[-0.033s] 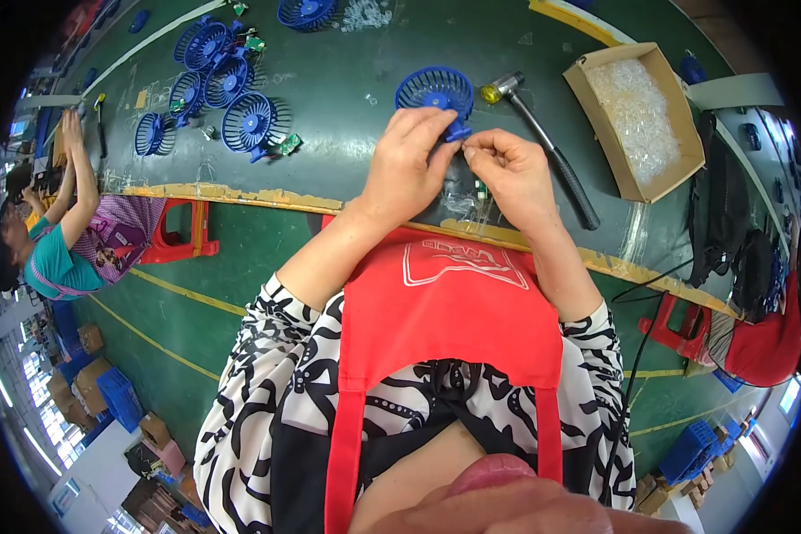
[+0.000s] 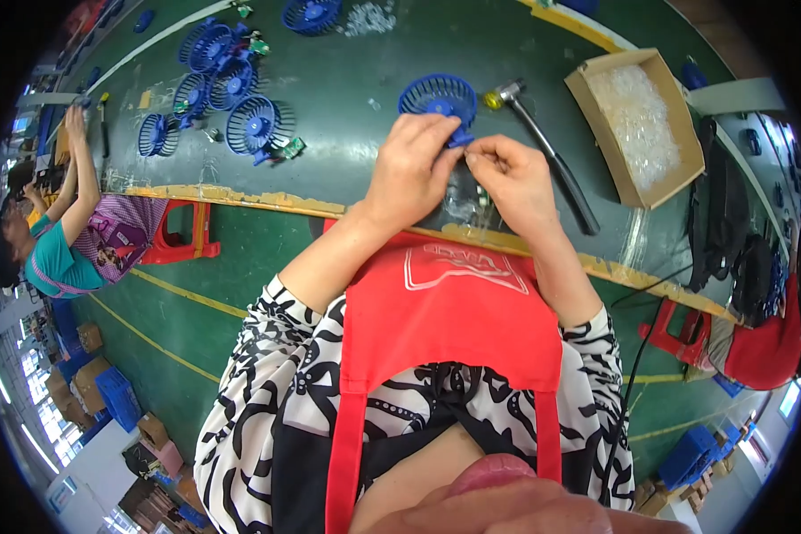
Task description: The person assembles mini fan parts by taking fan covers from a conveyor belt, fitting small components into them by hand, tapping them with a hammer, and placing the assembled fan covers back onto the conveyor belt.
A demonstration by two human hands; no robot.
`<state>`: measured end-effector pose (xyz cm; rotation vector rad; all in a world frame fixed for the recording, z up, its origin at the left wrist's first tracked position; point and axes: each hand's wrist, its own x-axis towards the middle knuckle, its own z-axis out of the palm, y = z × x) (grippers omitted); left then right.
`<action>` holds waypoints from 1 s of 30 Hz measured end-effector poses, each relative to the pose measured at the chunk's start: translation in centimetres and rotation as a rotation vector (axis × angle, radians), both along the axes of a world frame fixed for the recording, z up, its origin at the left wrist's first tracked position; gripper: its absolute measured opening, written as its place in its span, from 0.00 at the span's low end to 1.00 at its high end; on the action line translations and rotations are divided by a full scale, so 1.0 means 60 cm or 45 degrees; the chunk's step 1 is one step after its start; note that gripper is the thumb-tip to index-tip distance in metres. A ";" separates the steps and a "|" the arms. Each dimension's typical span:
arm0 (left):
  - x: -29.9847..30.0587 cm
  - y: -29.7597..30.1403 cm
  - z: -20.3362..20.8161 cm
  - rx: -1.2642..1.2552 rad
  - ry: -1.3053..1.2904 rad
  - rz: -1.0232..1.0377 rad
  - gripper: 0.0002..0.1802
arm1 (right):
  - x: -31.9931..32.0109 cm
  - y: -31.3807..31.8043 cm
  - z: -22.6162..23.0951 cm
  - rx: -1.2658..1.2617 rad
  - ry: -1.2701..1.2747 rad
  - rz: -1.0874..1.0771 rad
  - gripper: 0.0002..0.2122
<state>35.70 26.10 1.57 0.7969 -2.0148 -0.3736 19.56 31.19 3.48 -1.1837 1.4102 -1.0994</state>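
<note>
My left hand (image 2: pixel 409 165) is closed on the neck of a blue fan cage (image 2: pixel 438 93), a round slatted part with a hub in its middle. The cage points away from me, just above the table's near side. At the base of that neck, the fingertips of my right hand (image 2: pixel 512 178) are pinched together, close to the left thumb. Whatever sits between them is too small to make out. Under my hands on the table lie small clear bits, partly hidden. To the right rests a hammer (image 2: pixel 552 151) with a yellow-tipped head and black grip.
An open cardboard box (image 2: pixel 590 125) of clear plastic pieces stands at the right. Several blue fan cages (image 2: pixel 251 125) with green circuit boards (image 2: pixel 291 149) lie at the left. More clear pieces (image 2: pixel 368 19) are at the far side. A co-worker (image 2: pixel 67 222) sits at the left.
</note>
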 end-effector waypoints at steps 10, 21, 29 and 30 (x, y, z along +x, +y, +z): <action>-0.004 -0.006 0.043 0.499 0.295 -0.244 0.08 | -0.010 0.000 0.051 -0.713 0.630 -0.040 0.04; 0.007 -0.012 0.020 1.330 0.464 -0.313 0.09 | -0.028 0.000 0.057 -0.625 0.869 0.114 0.04; 0.001 -0.025 0.013 1.655 0.636 -0.369 0.09 | -0.040 -0.007 0.033 -0.477 0.596 0.161 0.03; 0.003 -0.028 0.011 1.607 0.498 -0.369 0.09 | -0.043 -0.010 0.026 -0.485 0.502 0.178 0.03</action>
